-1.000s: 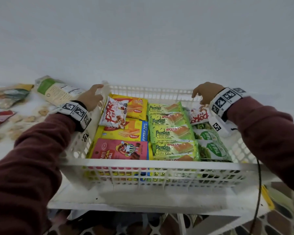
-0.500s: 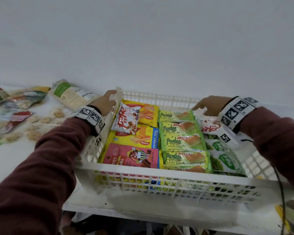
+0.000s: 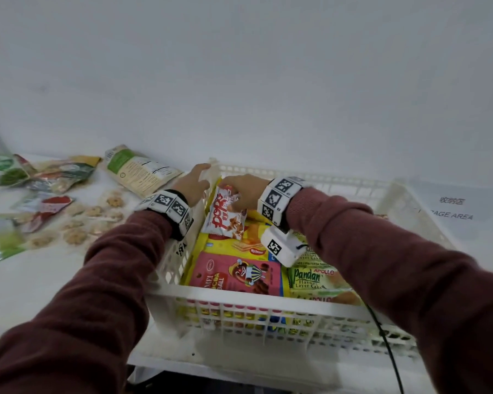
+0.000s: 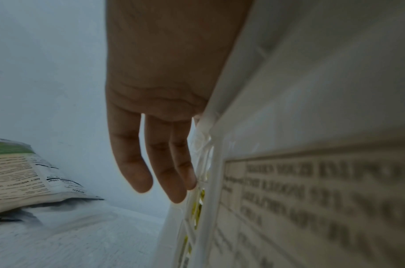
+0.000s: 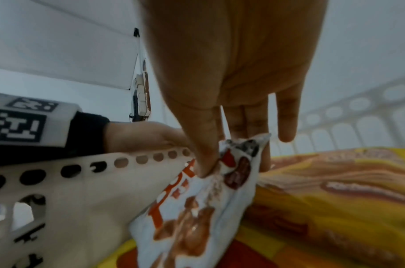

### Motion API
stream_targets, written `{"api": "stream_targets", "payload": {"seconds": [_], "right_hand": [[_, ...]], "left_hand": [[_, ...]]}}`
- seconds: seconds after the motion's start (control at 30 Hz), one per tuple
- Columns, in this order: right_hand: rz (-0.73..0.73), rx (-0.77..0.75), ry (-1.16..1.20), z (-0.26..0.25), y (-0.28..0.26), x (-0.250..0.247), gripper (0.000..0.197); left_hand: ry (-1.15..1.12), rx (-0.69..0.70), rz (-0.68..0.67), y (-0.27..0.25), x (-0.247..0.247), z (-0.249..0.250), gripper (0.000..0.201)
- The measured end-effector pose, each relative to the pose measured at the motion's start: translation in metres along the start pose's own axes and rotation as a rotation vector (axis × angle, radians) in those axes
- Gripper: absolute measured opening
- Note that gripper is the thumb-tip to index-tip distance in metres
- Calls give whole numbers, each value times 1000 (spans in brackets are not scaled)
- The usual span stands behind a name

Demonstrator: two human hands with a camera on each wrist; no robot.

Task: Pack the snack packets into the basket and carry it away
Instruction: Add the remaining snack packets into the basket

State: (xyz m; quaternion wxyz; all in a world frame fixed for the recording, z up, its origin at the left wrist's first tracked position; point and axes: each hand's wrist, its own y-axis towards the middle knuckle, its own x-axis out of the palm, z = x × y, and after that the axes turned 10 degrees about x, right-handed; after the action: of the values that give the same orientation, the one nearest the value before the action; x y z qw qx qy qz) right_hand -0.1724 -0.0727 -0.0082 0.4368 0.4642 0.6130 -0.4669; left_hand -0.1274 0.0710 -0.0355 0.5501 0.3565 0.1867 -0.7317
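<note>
1. Head view: the right hand [image 3: 244,191] is pinching the top of the white Pops packet [image 3: 225,217] between thumb and fingers [image 5: 204,145], with the packet leaning against the basket's left wall.
2. The left hand [image 3: 192,184] is lying against the outside of the white basket [image 3: 239,301], fingers [image 4: 130,163] straight and relaxed.
3. Yellow wafer packs [image 3: 234,244], a pink packet [image 3: 234,273] and green Pandan cakes [image 3: 310,278] are filling the basket floor.
4. Loose packets [image 3: 138,172] and biscuits [image 3: 74,236] are lying on the surface [image 3: 40,294] to the left.
</note>
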Motion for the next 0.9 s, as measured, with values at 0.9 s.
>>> {"api": "stream_targets", "payload": {"seconds": [0.9], "right_hand": [[-42, 699, -451, 194, -105, -17, 29]], "left_hand": [[45, 20, -15, 7, 2, -6, 52]]}}
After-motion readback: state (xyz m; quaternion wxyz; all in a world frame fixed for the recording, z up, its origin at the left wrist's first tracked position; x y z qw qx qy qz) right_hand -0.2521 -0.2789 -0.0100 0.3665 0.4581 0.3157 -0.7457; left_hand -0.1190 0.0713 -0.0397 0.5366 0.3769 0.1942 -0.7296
